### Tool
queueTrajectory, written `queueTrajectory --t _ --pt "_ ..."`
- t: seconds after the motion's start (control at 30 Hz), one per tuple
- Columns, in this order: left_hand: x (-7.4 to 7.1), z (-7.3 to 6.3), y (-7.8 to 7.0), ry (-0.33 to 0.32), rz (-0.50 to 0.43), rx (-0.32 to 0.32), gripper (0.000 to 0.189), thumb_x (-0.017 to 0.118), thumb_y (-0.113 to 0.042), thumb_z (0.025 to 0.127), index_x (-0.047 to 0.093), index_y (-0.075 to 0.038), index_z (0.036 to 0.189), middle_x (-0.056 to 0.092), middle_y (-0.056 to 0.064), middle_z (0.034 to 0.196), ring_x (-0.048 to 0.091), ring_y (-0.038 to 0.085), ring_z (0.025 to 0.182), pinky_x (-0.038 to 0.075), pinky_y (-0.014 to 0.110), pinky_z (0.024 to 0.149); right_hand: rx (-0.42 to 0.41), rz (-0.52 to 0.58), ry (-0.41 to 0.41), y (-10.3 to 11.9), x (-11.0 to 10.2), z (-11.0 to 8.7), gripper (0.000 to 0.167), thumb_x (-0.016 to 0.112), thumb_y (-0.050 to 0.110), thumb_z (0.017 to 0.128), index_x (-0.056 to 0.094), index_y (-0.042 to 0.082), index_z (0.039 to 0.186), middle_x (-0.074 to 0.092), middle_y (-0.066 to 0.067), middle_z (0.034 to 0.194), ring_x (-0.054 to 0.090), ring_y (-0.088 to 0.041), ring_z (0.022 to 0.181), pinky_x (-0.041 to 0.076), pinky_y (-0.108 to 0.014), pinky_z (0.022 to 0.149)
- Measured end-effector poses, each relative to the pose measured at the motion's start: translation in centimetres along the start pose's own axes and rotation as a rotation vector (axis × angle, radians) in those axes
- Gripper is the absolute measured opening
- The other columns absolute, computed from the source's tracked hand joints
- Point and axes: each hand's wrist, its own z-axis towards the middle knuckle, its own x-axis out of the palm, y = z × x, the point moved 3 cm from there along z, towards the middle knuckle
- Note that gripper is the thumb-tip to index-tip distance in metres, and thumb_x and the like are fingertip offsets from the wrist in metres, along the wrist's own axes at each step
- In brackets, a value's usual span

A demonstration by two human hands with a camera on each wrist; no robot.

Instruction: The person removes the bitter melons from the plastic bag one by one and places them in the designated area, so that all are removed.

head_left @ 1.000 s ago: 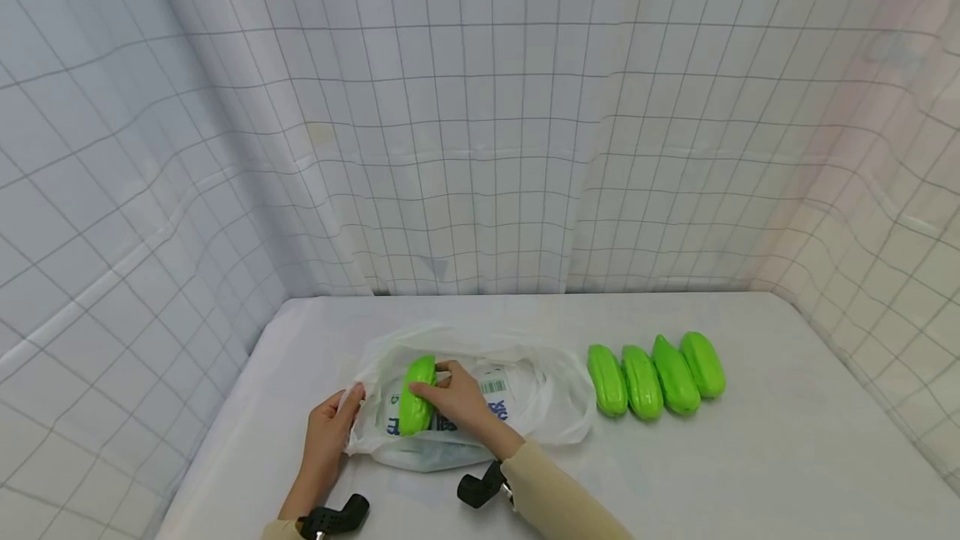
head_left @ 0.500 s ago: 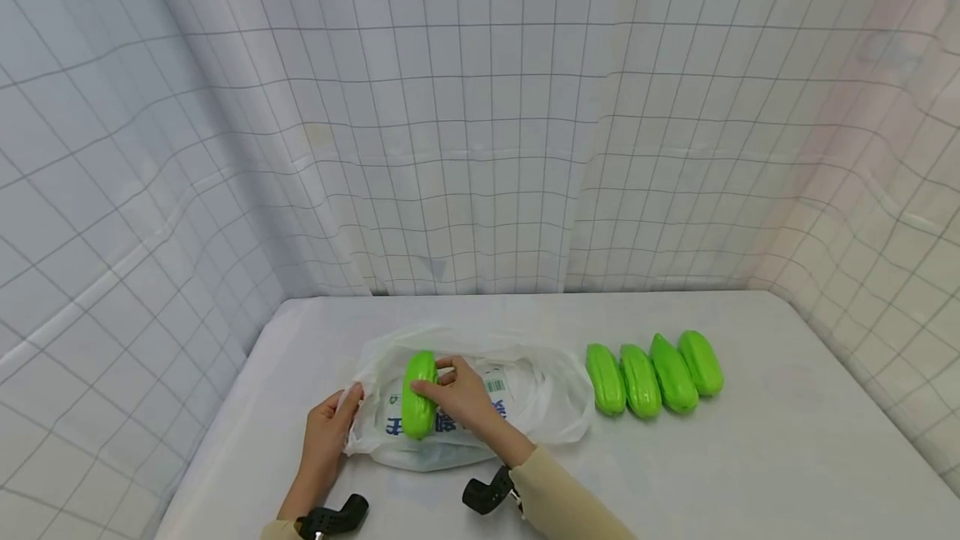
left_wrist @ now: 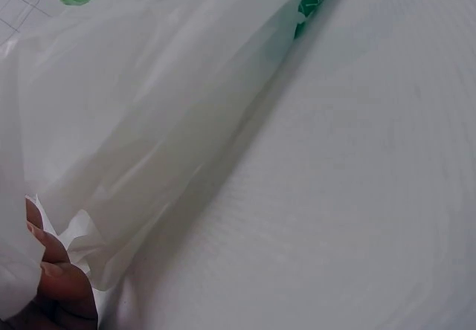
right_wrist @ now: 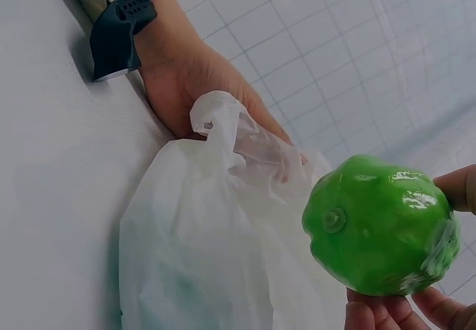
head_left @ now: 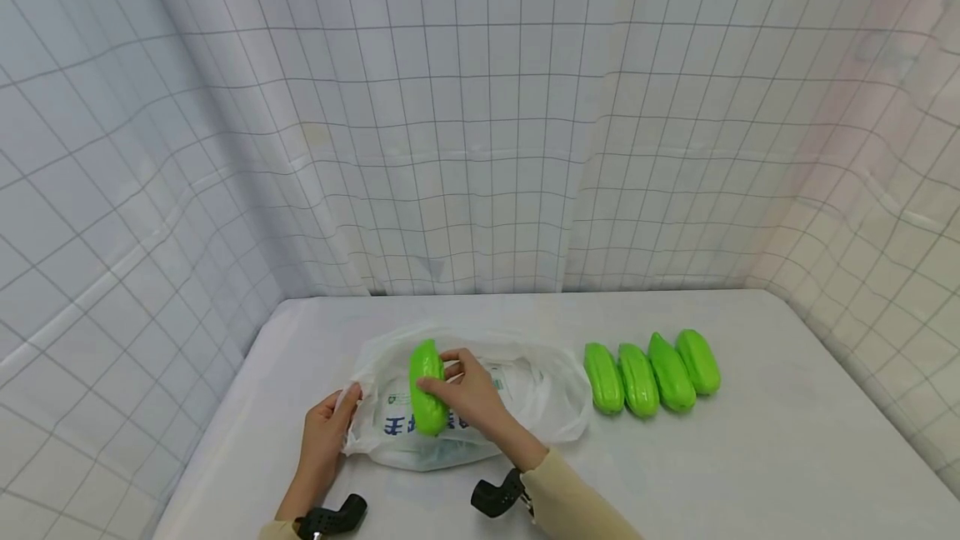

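My right hand holds a bright green, ridged, glossy gourd over the mouth of a white plastic bag. In the right wrist view the gourd faces the camera end-on, a small knob at its tip, with thumb and fingers on opposite sides. My left hand pinches the bag's left rim and keeps that end of the mouth spread. Close up in the left wrist view, the fingers of the left hand grip the crumpled bag edge. Dark blue print shows through the opening.
Several similar green gourds lie side by side on the white table, just right of the bag. Gridded white curtains enclose the back and both sides. A dark camera mount sits on each wrist.
My right hand has lifted the gourd up and slightly to the right above the bag, uncovering more of the print. The left hand stays on the bag's rim.
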Motion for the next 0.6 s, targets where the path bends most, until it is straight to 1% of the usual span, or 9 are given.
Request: queueTrajectory --t 0.17,0.3,0.5,0.6 --pt "0.0 0.0 0.0 0.007 0.001 -0.004 0.040 0.061 -0.043 0.091 0.065 -0.003 0.090 0.049 0.000 0.064 0.050 0.012 0.059 0.042 0.024 0.050 -0.022 0.013 -0.015 0.1 -0.6 -0.2 0.054 0.073 0.036 0.082 0.052 0.007 0.122 0.055 -0.004 0.096 0.055 -0.016 0.081 0.050 -0.030 0.065" --pt "0.1 0.0 0.0 0.012 0.001 -0.005 0.039 0.061 -0.043 0.092 0.065 -0.003 0.091 0.051 0.001 0.065 0.050 0.012 0.060 0.042 0.025 0.051 -0.022 0.033 -0.023 0.3 -1.2 -0.4 0.054 0.072 0.036 0.082 0.051 0.007 0.123 0.055 -0.004 0.096 0.055 -0.016 0.080 0.050 -0.030 0.065" --pt "0.0 0.0 0.0 0.008 -0.007 -0.006 0.038 0.061 -0.042 0.092 0.065 -0.004 0.090 0.049 0.000 0.063 0.049 0.012 0.059 0.042 0.024 0.050 -0.033 0.051 -0.050 0.2 -2.0 -0.7 0.054 0.071 0.037 0.084 0.051 0.007 0.123 0.053 -0.005 0.096 0.055 -0.017 0.078 0.051 -0.031 0.064" --pt "0.1 0.0 0.0 0.003 -0.005 -0.004 0.039 0.061 -0.042 0.092 0.064 -0.003 0.091 0.048 0.000 0.064 0.049 0.012 0.060 0.041 0.024 0.050 -0.055 0.059 -0.064 0.1 -2.4 -0.8 0.053 0.071 0.036 0.084 0.050 0.006 0.123 0.053 -0.006 0.095 0.055 -0.017 0.077 0.050 -0.031 0.063"
